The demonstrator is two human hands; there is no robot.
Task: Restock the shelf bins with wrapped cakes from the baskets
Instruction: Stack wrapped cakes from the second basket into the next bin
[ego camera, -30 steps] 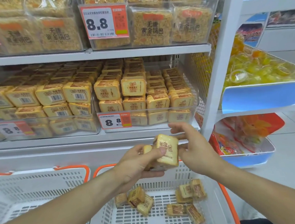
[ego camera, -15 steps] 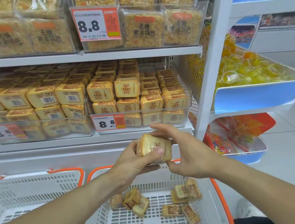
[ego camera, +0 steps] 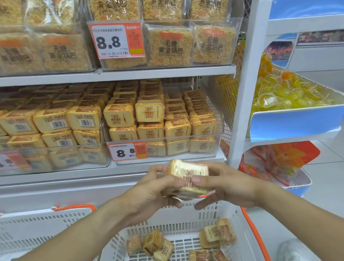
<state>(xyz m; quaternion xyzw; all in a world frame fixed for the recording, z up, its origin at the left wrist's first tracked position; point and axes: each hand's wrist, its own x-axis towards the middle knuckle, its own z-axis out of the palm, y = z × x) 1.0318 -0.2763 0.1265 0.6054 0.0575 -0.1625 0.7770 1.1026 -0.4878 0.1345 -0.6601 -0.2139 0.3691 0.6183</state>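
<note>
While both hands, left (ego camera: 151, 191) and right (ego camera: 223, 185), curl their fingers (ego camera: 198, 179) round a small stack of cakes (ego camera: 186, 178) above the basket (ego camera: 254, 223), I square it, probably for the bin (ego camera: 218, 145) ahead.

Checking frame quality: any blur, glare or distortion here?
Head view: wide-angle bending bows the white shelf upright; left clear plastic bin smeared soft at the edge; mild sheen on the yellow wrapped cakes held in both hands; lighting even.
</note>
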